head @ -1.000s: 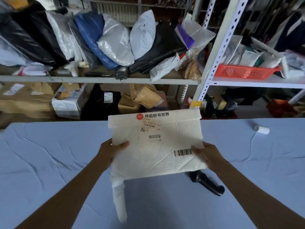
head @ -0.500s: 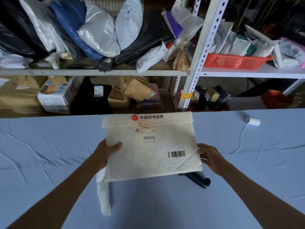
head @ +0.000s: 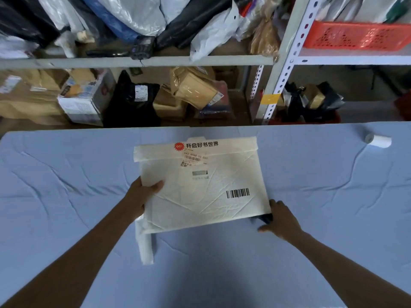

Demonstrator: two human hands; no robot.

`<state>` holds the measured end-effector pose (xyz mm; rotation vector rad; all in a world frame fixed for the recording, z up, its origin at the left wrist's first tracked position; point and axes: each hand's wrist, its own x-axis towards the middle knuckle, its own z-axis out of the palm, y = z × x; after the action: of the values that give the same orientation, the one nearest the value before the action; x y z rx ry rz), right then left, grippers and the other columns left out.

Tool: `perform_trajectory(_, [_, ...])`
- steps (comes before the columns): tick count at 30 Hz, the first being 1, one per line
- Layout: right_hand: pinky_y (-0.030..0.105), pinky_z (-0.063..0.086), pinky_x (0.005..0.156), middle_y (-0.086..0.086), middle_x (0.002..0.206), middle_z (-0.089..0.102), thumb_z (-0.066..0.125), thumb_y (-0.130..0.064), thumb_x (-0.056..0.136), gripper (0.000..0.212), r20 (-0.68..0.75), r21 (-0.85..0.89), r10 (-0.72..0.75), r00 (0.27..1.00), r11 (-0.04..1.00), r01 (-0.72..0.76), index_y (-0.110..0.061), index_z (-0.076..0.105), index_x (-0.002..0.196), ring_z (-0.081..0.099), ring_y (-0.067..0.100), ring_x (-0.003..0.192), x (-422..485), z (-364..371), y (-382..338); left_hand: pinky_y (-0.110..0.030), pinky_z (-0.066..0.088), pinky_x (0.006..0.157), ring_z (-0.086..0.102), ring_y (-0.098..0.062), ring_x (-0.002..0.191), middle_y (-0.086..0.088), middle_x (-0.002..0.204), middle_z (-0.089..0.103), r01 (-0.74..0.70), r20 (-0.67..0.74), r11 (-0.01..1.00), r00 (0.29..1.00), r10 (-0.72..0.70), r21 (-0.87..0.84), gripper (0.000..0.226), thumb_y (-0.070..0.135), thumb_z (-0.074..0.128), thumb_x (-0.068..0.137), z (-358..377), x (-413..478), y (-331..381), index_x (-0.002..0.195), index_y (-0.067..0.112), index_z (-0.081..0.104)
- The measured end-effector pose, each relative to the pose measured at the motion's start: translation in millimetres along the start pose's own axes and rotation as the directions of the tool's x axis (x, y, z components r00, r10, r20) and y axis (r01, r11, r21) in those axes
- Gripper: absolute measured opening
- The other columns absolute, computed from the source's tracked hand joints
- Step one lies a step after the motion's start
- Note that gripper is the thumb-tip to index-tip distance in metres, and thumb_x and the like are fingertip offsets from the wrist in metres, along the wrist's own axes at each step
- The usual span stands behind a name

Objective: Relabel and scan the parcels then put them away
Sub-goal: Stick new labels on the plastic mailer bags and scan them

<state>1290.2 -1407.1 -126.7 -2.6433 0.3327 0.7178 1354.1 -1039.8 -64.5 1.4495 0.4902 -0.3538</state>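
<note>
Views: 1, head cam, wide-angle.
Mount: on person's head, above and behind both hands.
Facing: fwd and down, across the table.
Range: close. Forearms enter from the bottom corners; left hand and right hand sit approx. mid-frame.
Centre: parcel, between the fingers of both hands, left thumb on top.
Beyond fingertips: table's far edge, then rack upright w/ shelves filling the top of frame.
Right of right-hand fingers: paper roll near the far edge; red basket well apart, top-right corner.
Lens effect: rack upright leans in frame.
</note>
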Motion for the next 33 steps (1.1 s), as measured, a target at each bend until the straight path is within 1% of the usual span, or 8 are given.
perform_trajectory(4, [0.030,0.039,0.070,0.004,0.100,0.046,0.085,-0.025,0.064,0.059,-0.055,0.069,-0.033,0.998,0.997,0.037,-0.012,0.045,0.107,0.056,0.027,0.097,2.8,4.0,4.6,-0.043,0.046,0.089,0.058,-0.031,0.106,-0.012,0.117,0.062,-0.003,-0.016,1.000,1.000,0.003,0.022,0.043,0.005,0.064,0.086,-10.5,-1.0,-1.6,0.127,0.005,0.052])
perform_trajectory(9, [0.027,0.038,0.069,0.009,0.101,0.050,0.068,-0.011,0.079,0.047,-0.115,0.104,-0.024,0.993,0.994,0.036,-0.008,0.048,0.121,0.053,0.024,0.090,0.9,-4.3,4.2,-0.037,0.047,0.081,0.062,-0.021,0.092,-0.006,0.103,0.065,-0.023,-0.029,1.000,0.999,0.023,0.022,0.033,0.002,0.061,0.087,-19.7,-8.8,4.2,0.119,0.007,0.054])
perform_trajectory(12, [0.028,0.040,0.068,0.016,0.101,0.055,0.064,-0.009,0.082,0.039,-0.253,0.132,0.080,0.964,0.990,-0.048,-0.003,0.050,0.117,0.057,0.029,0.088,-3.3,-27.3,-5.9,-0.036,0.050,0.077,0.062,-0.023,0.092,-0.008,0.104,0.066,-0.030,0.007,0.999,1.000,0.030,0.019,0.031,0.003,0.061,0.088,-21.9,-14.7,11.4,0.118,0.007,0.055])
perform_trajectory(16, [0.035,0.045,0.070,0.017,0.099,0.059,0.062,-0.016,0.083,0.034,-0.413,0.408,0.289,0.863,0.907,-0.108,-0.006,0.046,0.112,0.059,0.035,0.090,-22.9,-70.9,-45.7,-0.039,0.050,0.079,0.062,-0.029,0.096,-0.012,0.107,0.066,-0.036,0.041,0.999,0.999,0.036,-0.004,0.040,0.002,0.070,0.081,-16.0,-20.3,21.1,0.117,0.007,0.055])
perform_trajectory(20, [0.037,0.053,0.059,0.010,0.071,0.062,0.064,-0.016,0.082,0.017,-0.286,0.725,0.253,0.924,0.687,0.036,-0.008,0.058,0.097,0.060,0.025,0.062,-56.7,-94.2,-104.6,-0.038,0.052,0.073,0.062,-0.031,0.096,-0.013,0.106,0.065,-0.041,0.076,0.999,0.996,0.043,-0.018,0.036,0.001,0.065,0.084,-2.6,-20.5,24.1,0.119,0.005,0.054])
perform_trajectory(23, [0.028,0.044,0.049,0.006,0.054,0.053,0.060,-0.005,0.083,0.003,-0.139,0.863,0.127,0.982,0.502,0.058,-0.004,0.060,0.081,0.049,0.018,0.046,-84.0,-94.5,-143.1,-0.045,0.052,0.079,0.061,-0.033,0.099,-0.012,0.107,0.065,-0.041,0.089,0.999,0.995,0.040,0.005,0.040,0.005,0.066,0.083,4.2,-20.6,25.3,0.121,0.007,0.053])
perform_trajectory(27, [0.026,0.045,0.050,0.006,0.059,0.056,0.059,-0.008,0.084,0.003,-0.109,0.855,0.038,0.993,0.513,0.074,-0.006,0.061,0.083,0.051,0.017,0.049,-102.0,-92.4,-175.0,-0.057,0.047,0.093,0.058,-0.037,0.105,-0.015,0.116,0.063,-0.045,0.110,0.998,0.993,0.040,0.042,0.047,0.010,0.068,0.082,6.5,-19.0,22.8,0.126,0.008,0.052])
perform_trajectory(33, [0.027,0.047,0.054,0.006,0.065,0.059,0.061,-0.012,0.082,0.016,-0.080,0.833,0.058,0.995,0.552,0.035,-0.003,0.062,0.096,0.054,0.017,0.052,-100.1,-90.7,-183.6,-0.046,0.049,0.085,0.059,-0.029,0.096,-0.013,0.115,0.062,-0.059,0.107,0.997,0.993,0.054,0.040,0.044,0.009,0.067,0.084,8.1,-14.7,17.5,0.125,0.009,0.050])
